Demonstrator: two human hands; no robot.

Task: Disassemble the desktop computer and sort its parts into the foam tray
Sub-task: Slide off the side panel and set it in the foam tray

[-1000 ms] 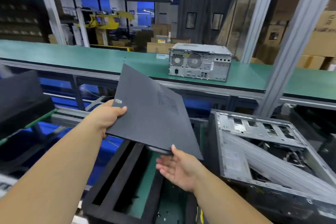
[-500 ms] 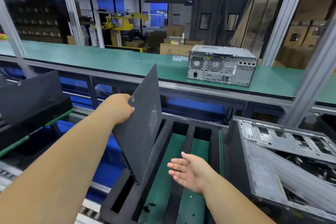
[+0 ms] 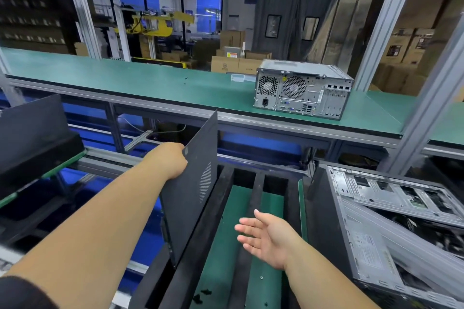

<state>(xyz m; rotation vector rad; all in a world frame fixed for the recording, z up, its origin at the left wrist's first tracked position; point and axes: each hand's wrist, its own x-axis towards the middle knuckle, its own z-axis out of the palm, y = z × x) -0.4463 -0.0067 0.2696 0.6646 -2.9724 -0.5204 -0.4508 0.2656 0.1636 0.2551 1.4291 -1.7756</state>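
Note:
My left hand [image 3: 168,160] grips the top edge of a dark grey side panel [image 3: 190,190] with a vent grille. The panel stands on edge, its lower end down in the leftmost slot of the black foam tray [image 3: 257,190]. Over the tray's green floor my right hand [image 3: 267,237] hovers, palm up, fingers straight, touching nothing. At the right the opened computer case [image 3: 391,228] lies on its side with its metal frame and drive cage exposed.
A second, closed desktop computer [image 3: 301,91] stands on the green bench [image 3: 150,80] behind, rear ports facing me. Another black foam tray with a panel [image 3: 32,138] sits at the left on the conveyor. Aluminium posts [image 3: 431,88] frame the station at the right.
The panel has swung from flat to upright and gone down into the tray's left slot. My right hand has let go of its lower edge and now hovers free.

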